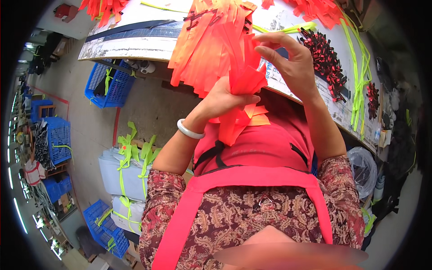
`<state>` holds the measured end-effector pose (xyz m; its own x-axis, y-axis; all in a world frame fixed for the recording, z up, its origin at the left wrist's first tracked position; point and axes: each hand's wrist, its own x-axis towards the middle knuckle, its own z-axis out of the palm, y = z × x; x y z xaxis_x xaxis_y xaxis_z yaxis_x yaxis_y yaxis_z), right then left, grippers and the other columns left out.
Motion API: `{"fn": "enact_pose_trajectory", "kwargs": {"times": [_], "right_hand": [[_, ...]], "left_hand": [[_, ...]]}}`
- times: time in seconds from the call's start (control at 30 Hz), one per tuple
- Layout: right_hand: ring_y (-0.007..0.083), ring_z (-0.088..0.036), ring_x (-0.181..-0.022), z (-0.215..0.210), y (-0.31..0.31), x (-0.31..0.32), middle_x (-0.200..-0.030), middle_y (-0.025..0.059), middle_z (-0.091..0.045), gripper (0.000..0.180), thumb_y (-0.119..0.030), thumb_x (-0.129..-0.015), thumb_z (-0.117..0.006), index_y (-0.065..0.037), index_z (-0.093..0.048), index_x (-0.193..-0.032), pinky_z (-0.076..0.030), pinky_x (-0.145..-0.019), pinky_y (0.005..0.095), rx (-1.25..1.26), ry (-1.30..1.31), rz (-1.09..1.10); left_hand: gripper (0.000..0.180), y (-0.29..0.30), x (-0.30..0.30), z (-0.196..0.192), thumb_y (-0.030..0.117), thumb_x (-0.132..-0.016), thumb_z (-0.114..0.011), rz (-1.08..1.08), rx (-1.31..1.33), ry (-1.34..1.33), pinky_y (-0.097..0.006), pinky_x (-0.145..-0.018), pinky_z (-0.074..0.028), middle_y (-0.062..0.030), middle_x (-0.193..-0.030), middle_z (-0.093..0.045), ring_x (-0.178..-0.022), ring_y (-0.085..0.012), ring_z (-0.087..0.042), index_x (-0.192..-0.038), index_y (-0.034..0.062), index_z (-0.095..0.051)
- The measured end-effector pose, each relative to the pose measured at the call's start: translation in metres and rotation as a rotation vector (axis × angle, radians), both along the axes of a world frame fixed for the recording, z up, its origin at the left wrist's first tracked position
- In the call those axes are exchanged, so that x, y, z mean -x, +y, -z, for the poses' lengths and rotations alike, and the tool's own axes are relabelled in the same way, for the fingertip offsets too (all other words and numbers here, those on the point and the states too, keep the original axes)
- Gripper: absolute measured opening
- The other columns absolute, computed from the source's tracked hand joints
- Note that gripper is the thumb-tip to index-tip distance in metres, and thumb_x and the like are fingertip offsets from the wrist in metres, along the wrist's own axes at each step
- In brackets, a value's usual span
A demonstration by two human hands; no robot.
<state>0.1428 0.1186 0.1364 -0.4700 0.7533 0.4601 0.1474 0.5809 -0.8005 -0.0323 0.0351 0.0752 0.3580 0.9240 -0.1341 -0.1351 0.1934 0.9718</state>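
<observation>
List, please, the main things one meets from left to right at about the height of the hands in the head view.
Blue basket → white bangle → left hand → right hand → black-red pile → lime strips

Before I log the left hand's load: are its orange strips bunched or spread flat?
Bunched: the left hand closes around the orange strips, which overlap in layers and jut out past its grip.

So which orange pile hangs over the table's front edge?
The middle orange pile, just above the left hand in this view; the left orange pile and right orange pile lie farther back.
</observation>
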Motion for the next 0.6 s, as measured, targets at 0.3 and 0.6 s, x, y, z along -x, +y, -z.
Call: {"fn": "enact_pose_trajectory", "kwargs": {"times": [0.3,0.6], "right_hand": [[0.0081,-0.058,-0.075,0.004,-0.005,-0.005,-0.085,0.0022,-0.066,0.016,-0.016,-0.091,-0.066,-0.002,-0.067,-0.098,-0.049,-0.071,0.0239,0.123,0.021,0.024],[0.0104,-0.059,-0.091,-0.027,0.035,0.003,-0.095,0.0017,-0.067,0.033,-0.03,-0.088,-0.069,-0.003,-0.067,-0.108,-0.044,-0.082,0.0259,0.085,-0.3,-0.062]], "left_hand": [[0.024,0.004,0.0,0.002,0.01,-0.078,-0.076,-0.042,0.005,-0.011,-0.026,-0.059,-0.047,0.0012,-0.078,-0.061,-0.066,-0.008,-0.057,-0.097,0.005,-0.063],[0.024,0.006,-0.008,-0.011,0.011,-0.08,-0.075,0.07,0.033,0.103,-0.025,-0.061,-0.048,0.0013,-0.081,-0.062,-0.068,-0.0072,-0.056,-0.1,0.0041,-0.063]]}}
